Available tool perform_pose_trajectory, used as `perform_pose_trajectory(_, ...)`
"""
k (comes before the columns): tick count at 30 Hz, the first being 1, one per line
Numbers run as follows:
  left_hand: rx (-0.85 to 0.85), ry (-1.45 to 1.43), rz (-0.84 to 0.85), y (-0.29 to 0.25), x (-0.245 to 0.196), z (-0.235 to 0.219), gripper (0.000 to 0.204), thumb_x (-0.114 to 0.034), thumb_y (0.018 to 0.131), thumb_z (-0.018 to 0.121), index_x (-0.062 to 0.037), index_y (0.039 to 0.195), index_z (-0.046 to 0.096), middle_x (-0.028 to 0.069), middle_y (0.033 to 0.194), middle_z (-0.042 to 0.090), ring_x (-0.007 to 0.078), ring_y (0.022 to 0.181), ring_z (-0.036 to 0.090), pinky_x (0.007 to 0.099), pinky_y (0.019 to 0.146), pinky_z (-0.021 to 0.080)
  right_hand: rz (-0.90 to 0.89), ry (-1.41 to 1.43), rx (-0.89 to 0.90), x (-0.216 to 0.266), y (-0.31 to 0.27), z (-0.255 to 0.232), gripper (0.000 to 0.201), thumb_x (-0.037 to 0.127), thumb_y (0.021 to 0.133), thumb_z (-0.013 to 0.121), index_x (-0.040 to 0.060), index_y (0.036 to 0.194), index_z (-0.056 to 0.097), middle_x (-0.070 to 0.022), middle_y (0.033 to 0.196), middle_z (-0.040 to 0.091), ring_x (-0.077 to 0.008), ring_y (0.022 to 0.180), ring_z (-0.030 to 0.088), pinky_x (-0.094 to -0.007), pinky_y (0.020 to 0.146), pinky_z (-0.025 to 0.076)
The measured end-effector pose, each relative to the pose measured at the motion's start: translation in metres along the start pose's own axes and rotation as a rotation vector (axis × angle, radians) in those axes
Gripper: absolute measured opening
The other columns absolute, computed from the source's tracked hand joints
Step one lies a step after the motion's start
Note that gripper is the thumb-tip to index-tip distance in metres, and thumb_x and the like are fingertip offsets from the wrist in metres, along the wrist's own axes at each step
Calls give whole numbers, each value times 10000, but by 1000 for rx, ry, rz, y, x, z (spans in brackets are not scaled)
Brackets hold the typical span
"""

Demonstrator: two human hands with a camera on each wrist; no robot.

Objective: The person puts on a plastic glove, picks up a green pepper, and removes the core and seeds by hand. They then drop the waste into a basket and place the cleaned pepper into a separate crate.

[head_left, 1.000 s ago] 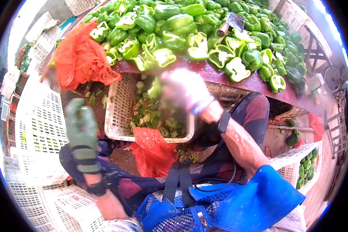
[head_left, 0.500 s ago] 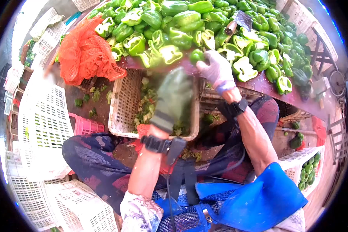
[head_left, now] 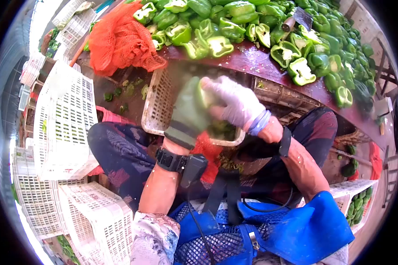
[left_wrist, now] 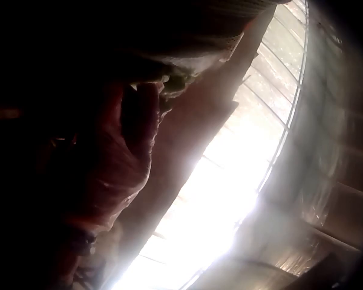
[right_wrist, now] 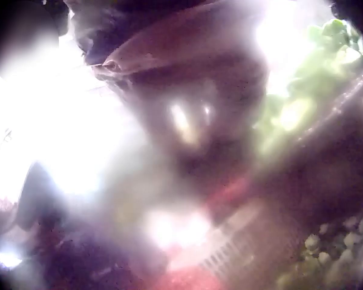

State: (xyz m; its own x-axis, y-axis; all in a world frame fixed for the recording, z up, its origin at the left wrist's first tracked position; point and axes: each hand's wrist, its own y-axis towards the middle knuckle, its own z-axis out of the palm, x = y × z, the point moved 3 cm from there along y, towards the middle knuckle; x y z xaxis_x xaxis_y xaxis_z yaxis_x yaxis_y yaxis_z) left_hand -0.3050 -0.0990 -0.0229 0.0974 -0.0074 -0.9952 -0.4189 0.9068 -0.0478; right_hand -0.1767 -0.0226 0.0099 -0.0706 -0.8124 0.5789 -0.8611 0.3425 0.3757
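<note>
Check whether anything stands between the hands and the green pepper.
Nothing visible does: in the head view, the gloved left hand and gloved right hand meet directly at the green pepper. Blur hides the exact finger contact.

A green pepper (head_left: 203, 96), pale flesh showing, sits between left grip (head_left: 185, 110) and right grip (head_left: 238, 102).

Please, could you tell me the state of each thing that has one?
Green-gloved left hand: holding green bell pepper
Pale-gloved right hand: at that pepper, grip unclear
Piled green bell peppers: some cut open
Wooden-handled metal cleaver: lying on peppers, unheld
Orange mesh bag: crumpled
White plastic crate, lower right: holding green peppers
</note>
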Motion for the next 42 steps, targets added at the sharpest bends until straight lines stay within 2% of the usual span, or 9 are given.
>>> perform_pose_trajectory(2,-30,491,352,-32,-19,1,356,-90,899,609,-16,1233,507,102,1120,628,196,1036,623,343,920,523,-13,-3,-57,12,-3,17,515,139,772,663,108,1275,557,-135,994,629,-351,880,640,-394,753,540)
perform_pose_trajectory(6,-58,-223,-53,-24,25,-16,424,-338,1020,401,-7,1245,542,196,1209,622,284,1098,622,415,953,516,10,38,4,23,-6,35,424,141,774,656,97,1188,575,-149,961,648,-344,857,650,-407,729,541)
perform_pose_trajectory(14,-135,-534,-54,-28,10,-5,407,-309,1030,398,11,1222,559,183,1097,666,266,997,655,392,908,540,-55,-10,-48,24,-10,33,576,146,768,680,113,1324,534,-143,909,648,-327,844,654,-395,678,532)
perform_pose_trajectory(17,-157,-797,-214,-29,14,-3,391,-299,1033,393,1,1205,574,149,1021,673,228,936,658,359,853,550,-69,29,-92,23,-12,41,552,130,756,677,105,1291,547,-144,885,650,-318,806,663,-391,639,529)
perform_pose_trajectory(26,-9,663,398,-42,12,-3,302,-18,913,493,-7,1202,578,83,1092,627,154,1002,614,276,867,505,254,-88,221,13,-9,43,331,234,748,691,105,1047,634,-170,780,683,-352,714,675,-431,650,545)
perform_pose_trajectory(32,-69,525,288,-43,29,-9,337,7,863,517,-12,1193,583,102,1098,633,173,1016,612,292,889,505,126,67,111,9,-22,51,400,292,743,695,70,1073,648,-193,777,680,-372,744,677,-433,694,545)
perform_pose_trajectory(35,-150,684,289,-45,34,-10,332,9,853,519,-10,1175,594,117,1103,639,182,1013,617,297,891,504,270,20,279,15,-16,46,425,322,739,695,54,1067,661,-203,768,675,-373,750,678,-434,692,544)
perform_pose_trajectory(38,-62,789,321,-48,35,-7,429,-18,768,573,26,1194,568,207,1164,607,408,1087,570,427,947,461,372,-19,339,8,-13,53,420,340,736,697,53,1041,670,-209,778,676,-373,755,678,-435,687,544)
perform_pose_trajectory(42,33,662,453,-48,10,-4,369,-21,812,573,1,1180,600,133,1136,636,229,1049,618,315,927,481,400,0,233,15,-17,47,403,351,731,697,41,987,680,-221,782,675,-380,751,677,-432,700,543)
